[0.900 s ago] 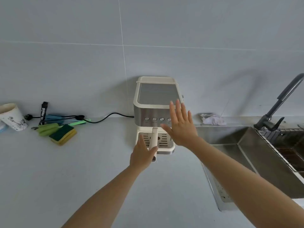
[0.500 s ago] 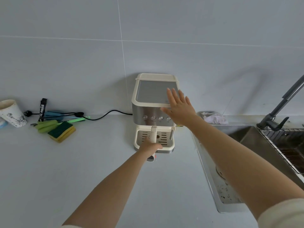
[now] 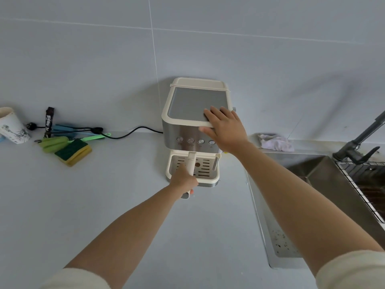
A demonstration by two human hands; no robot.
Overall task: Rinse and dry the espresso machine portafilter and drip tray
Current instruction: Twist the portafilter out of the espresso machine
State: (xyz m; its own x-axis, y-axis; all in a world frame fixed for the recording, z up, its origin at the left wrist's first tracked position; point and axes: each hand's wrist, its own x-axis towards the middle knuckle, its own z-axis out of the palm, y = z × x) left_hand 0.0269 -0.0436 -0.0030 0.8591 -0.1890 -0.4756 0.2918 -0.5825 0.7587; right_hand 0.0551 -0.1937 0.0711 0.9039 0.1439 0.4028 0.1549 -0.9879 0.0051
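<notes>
On the grey counter (image 3: 104, 205), right hand (image 3: 226, 129) now flat atop machine (image 3: 195, 105), left grip (image 3: 184, 180) around portafilter handle (image 3: 190, 162)

2 bare forearms reach in from the bottom edge, both uncovered from wrist to above the elbow. Each ends in a short cream sleeve: the left sleeve (image 3: 75, 278) shows as a soft, rounded cuff at the lower left corner, and the right sleeve (image 3: 352, 270) fills the lower right corner with a wider fold of the same pale, matte fabric. The cloth looks plain, with no print, seam detail or buttons that can be made out. The left hand (image 3: 184, 180) and right hand (image 3: 226, 128) are bare: no rings, watch, bracelet or gloves show on either. The fingernails are too small to tell apart.
</notes>
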